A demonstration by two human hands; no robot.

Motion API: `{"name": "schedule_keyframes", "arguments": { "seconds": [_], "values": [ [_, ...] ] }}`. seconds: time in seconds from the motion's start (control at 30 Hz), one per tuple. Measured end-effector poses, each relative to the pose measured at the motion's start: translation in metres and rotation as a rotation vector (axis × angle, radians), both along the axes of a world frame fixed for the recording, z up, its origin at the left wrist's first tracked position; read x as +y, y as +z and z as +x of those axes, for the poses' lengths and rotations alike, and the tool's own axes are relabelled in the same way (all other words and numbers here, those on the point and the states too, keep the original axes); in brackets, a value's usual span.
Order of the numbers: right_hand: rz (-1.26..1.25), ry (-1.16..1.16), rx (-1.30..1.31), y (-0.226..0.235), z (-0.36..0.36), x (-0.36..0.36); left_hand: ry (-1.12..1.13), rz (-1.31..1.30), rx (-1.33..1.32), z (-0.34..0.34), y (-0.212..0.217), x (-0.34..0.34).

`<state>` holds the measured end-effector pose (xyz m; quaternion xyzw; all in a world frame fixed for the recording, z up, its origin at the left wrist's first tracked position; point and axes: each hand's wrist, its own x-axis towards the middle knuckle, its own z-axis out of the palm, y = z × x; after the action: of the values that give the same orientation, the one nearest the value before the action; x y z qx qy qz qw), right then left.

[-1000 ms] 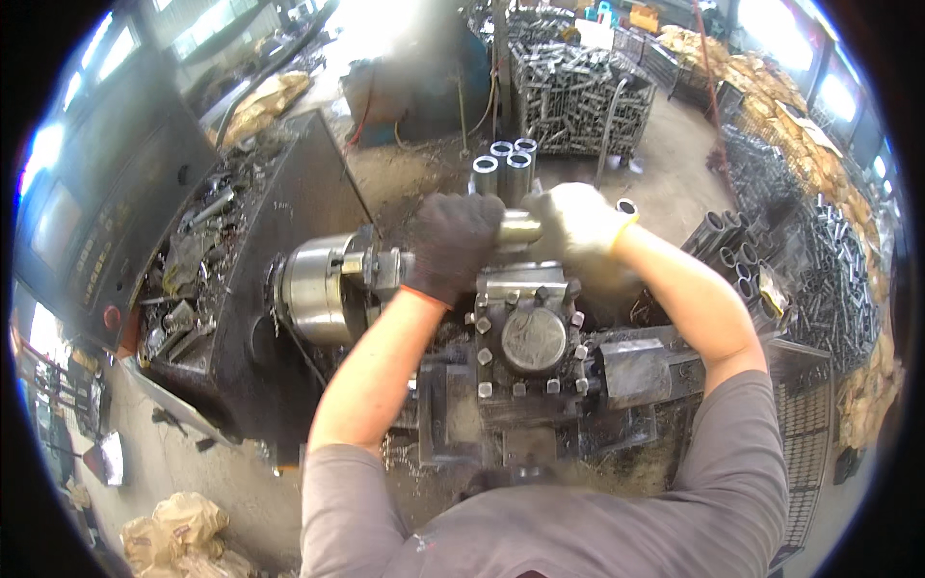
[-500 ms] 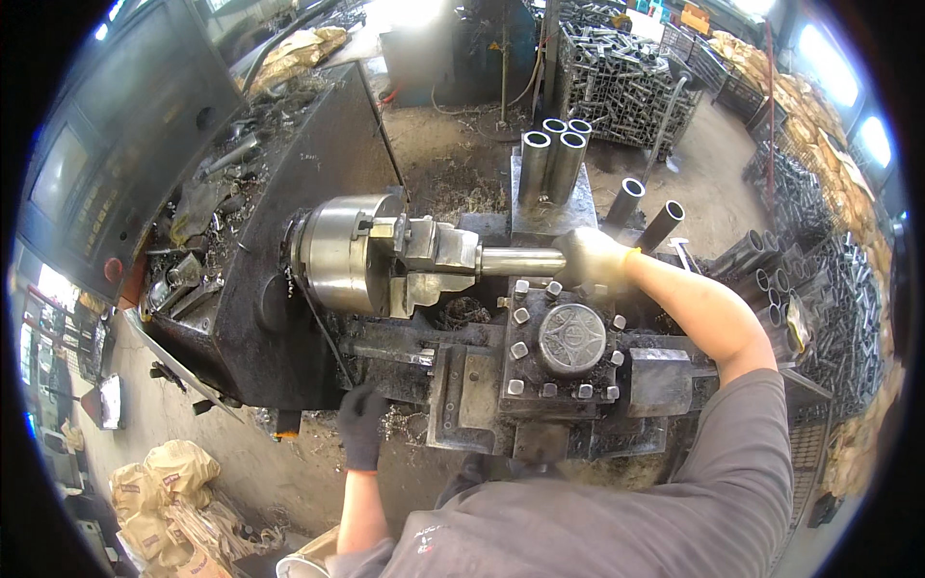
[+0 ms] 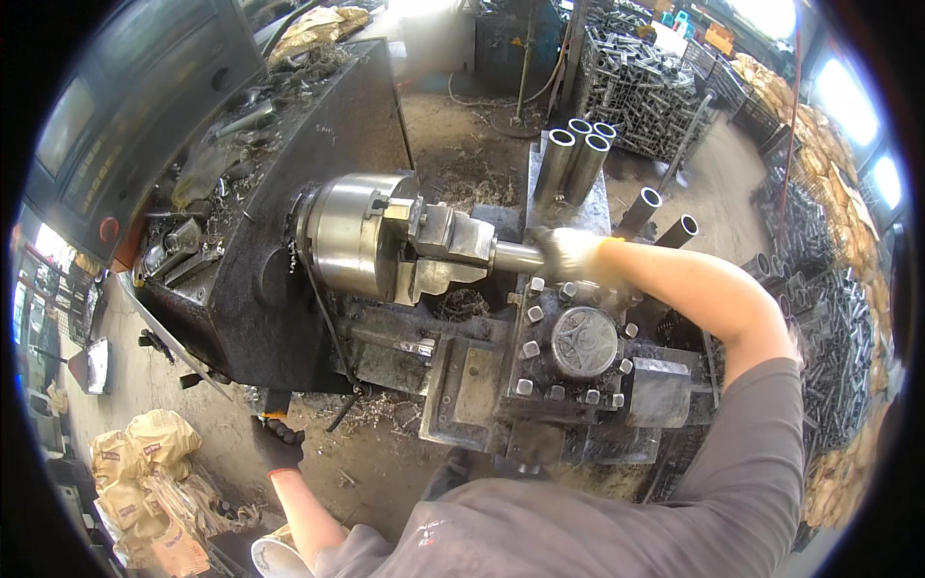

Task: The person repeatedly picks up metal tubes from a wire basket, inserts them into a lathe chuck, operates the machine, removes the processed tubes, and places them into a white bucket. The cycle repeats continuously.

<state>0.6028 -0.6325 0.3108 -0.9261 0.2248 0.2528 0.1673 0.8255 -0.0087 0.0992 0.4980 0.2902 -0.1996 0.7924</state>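
i see the pipe [image 3: 515, 256] seated in the chuck [image 3: 361, 236], frame centre; my right hand [image 3: 570, 254] grips its free end, left hand [image 3: 277, 446] closed on a low handle. cutting looks not yet begun.

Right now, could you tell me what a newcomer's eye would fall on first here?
The big shiny lathe chuck at centre, its jaws clamped on a steel tube. The right hand, in a pale glove, grips that tube just beside the chuck. Behind it, cut tubes stand upright, while the black-gloved left hand reaches low at the machine's front.

Five upright steel tubes [image 3: 590, 154], one lathe chuck [image 3: 352, 234]
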Motion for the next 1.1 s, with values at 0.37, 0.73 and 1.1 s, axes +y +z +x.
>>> {"name": "schedule_keyframes", "arguments": {
  "seconds": [0.37, 0.73, 1.1],
  "values": [
    [-0.083, 0.516, 0.121, -0.060, 0.007, -0.055, -0.049, 0.216, -0.272, 0.017, -0.047, 0.021],
    [-0.271, -0.499, -0.933, 0.029, -0.130, -0.012, 0.176, 1.464, -1.873, 0.053, 0.257, -0.111],
    [0.171, 0.016, -1.465, 0.119, -0.214, 0.176, -0.285, 1.569, -1.472, 0.124, 0.357, -0.216]
  ]
}}
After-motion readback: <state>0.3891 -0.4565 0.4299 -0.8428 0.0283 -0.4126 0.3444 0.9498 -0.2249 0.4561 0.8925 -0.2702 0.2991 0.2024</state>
